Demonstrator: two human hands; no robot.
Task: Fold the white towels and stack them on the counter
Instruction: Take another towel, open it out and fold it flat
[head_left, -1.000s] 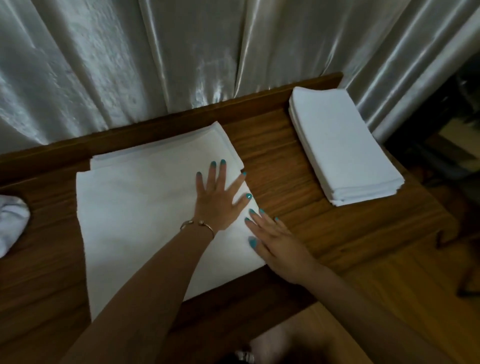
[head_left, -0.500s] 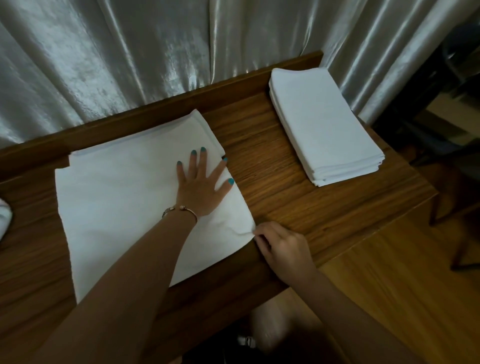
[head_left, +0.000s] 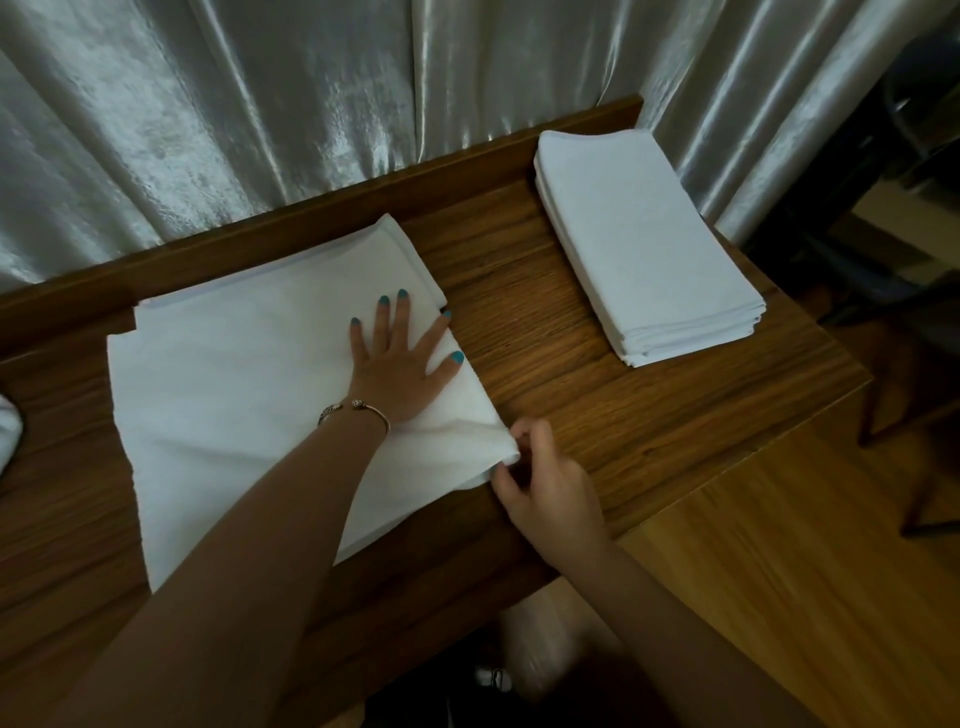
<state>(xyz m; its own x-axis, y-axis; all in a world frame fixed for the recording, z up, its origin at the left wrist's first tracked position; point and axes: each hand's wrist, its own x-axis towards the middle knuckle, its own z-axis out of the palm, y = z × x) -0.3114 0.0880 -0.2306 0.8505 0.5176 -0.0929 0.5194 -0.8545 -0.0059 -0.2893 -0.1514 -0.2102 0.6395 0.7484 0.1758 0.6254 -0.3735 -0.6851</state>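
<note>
1. Pressing flat on the white towel (head_left: 234, 395), the left hand (head_left: 400, 374) is lying w/ fingers straight and spread, near the towel's right edge.
2. The right hand (head_left: 545, 483) is pinching the towel's near-right corner btwn curled fingers and thumb, lifting it slightly off the counter (head_left: 571, 374).
3. The towel is lying spread at the counter's centre-left; a stack of folded towels (head_left: 644, 244) is sitting well apart at the far-right corner.
4. Silver curtains (head_left: 260, 114) are hanging behind; another white cloth (head_left: 8, 431) is showing at the left edge.
</note>
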